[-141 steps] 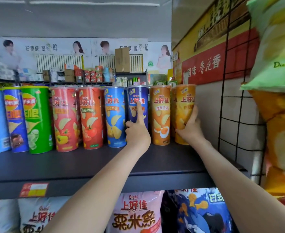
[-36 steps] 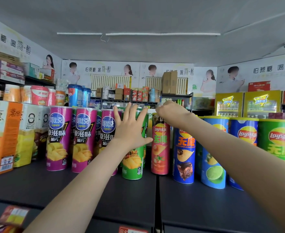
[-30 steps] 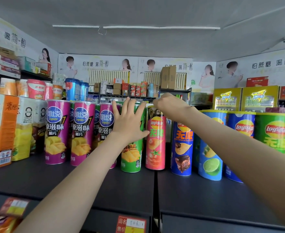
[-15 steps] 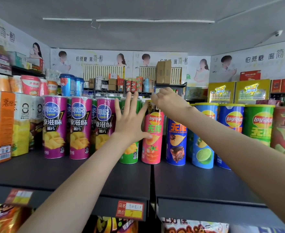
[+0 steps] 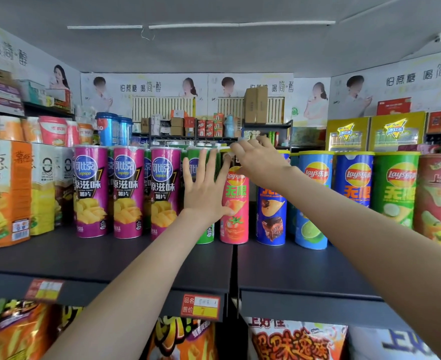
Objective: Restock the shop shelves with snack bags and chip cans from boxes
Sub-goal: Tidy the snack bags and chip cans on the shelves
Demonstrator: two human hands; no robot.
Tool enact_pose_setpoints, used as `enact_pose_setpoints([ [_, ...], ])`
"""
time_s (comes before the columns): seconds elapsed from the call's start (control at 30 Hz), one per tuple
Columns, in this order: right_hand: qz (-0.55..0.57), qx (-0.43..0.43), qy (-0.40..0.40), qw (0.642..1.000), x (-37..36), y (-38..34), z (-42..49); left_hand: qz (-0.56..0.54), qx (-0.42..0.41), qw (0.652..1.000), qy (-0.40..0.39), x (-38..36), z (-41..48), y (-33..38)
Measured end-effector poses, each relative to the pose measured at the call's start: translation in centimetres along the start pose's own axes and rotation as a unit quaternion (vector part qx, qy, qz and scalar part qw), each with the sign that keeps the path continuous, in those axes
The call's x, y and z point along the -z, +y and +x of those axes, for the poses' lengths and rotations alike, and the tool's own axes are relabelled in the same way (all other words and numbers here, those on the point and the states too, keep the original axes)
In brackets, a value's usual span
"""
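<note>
Unmoved: red can [image 5: 234,211] upright (axis vertical) — right fingers [image 5: 245,152] pinching lid, left fingers [image 5: 201,175] spread.

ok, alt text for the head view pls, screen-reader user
Two bare arms reach to a shelf of upright chip cans: the left hand, open with fingers spread, rests against a green can; the right hand curls over the top of a red Lay's can. Purple cans stand left, blue cans right.

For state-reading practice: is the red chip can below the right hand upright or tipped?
Upright. The red chip can stands flat on the shelf, sides vertical like neighbouring cans; the right hand grips its top.
</note>
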State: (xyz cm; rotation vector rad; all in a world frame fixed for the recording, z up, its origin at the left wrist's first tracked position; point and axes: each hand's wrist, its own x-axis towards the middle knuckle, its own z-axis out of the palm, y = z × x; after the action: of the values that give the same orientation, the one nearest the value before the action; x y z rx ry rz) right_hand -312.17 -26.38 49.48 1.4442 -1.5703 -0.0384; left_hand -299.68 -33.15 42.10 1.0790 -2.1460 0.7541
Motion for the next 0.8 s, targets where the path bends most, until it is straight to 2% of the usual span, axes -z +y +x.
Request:
enact_pose_setpoints([
  [0.1,0.019,-0.022,-0.005,1.000,0.4,-0.4,-0.7,-0.001,0.005,1.000,-0.004,0.3,-0.7,-0.2],
  [0.27,0.027,-0.043,0.037,0.998,0.6,-1.3,-2.8,-0.030,0.032,0.999,-0.029,0.9,-2.4,-0.2],
  [0.47,0.185,-0.024,0.132,0.974,1.2,-5.7,-6.0,-0.060,0.095,0.991,-0.079,1.9,-6.8,-0.7],
  [0.6,0.293,0.017,0.119,0.949,2.1,-9.1,-8.1,-0.088,0.148,0.980,-0.099,2.6,-10.8,-2.2],
  [0.8,0.359,0.052,0.091,0.928,4.4,-13.6,-9.6,-0.085,0.243,0.963,-0.082,4.6,-17.3,-6.3],
])
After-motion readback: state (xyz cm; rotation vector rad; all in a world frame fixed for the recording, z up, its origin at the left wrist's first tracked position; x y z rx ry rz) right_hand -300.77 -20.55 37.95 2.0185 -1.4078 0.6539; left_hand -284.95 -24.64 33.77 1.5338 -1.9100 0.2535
